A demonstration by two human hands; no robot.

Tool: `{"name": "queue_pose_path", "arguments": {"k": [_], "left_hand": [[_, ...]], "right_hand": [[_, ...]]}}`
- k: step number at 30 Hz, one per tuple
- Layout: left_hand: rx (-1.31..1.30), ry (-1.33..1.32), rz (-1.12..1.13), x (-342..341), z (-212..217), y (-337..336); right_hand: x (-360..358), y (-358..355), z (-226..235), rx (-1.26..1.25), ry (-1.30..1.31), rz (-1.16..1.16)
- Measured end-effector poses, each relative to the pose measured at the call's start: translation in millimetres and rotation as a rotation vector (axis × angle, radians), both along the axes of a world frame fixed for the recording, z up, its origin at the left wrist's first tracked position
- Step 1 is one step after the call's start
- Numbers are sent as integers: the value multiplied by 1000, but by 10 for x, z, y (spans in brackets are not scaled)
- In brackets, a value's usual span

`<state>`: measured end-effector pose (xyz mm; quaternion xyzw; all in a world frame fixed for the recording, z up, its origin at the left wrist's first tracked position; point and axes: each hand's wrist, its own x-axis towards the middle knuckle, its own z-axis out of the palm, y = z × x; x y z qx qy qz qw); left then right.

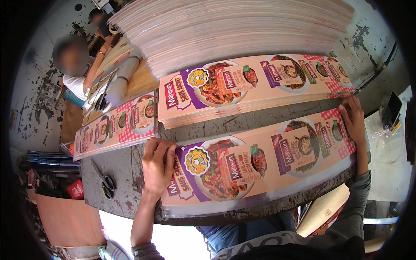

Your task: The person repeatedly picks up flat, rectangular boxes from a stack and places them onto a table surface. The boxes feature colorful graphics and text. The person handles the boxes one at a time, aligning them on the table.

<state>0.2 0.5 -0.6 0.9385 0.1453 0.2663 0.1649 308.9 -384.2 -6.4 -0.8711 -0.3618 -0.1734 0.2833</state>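
In front of me on the table lies a long peach printed panel [273, 180] with food pictures, sauce packs and a purple corner. Clear plastic [225, 207] shows along its near edge. My left hand [157, 162] is closed with curled fingers at the panel's left end. At its far right corner, my right hand [353, 115] grips the edge, fingers bent over the top. Just beyond is a stack of matching panels [251, 100], its layered edges facing me. Another small stack of printed panels [117, 125] sits left of it, near my left hand.
Black-handled scissors [107, 186] lie on the worn dark table [134, 173] at left. A tall pile of plastic-wrapped sheets [234, 30] rises behind the stacks. Two people sit at a wooden table [138, 80] at far left, with a plastic roll [126, 78] on it.
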Motion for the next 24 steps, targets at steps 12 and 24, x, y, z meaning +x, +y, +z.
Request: {"name": "queue_pose_path", "arguments": {"k": [12, 24], "left_hand": [[126, -8, 24, 0, -19, 2], [128, 99, -132, -96, 170, 19]], "right_hand": [[-37, 32, 43, 10, -21, -21], [-23, -5, -10, 68, -7, -32]]}}
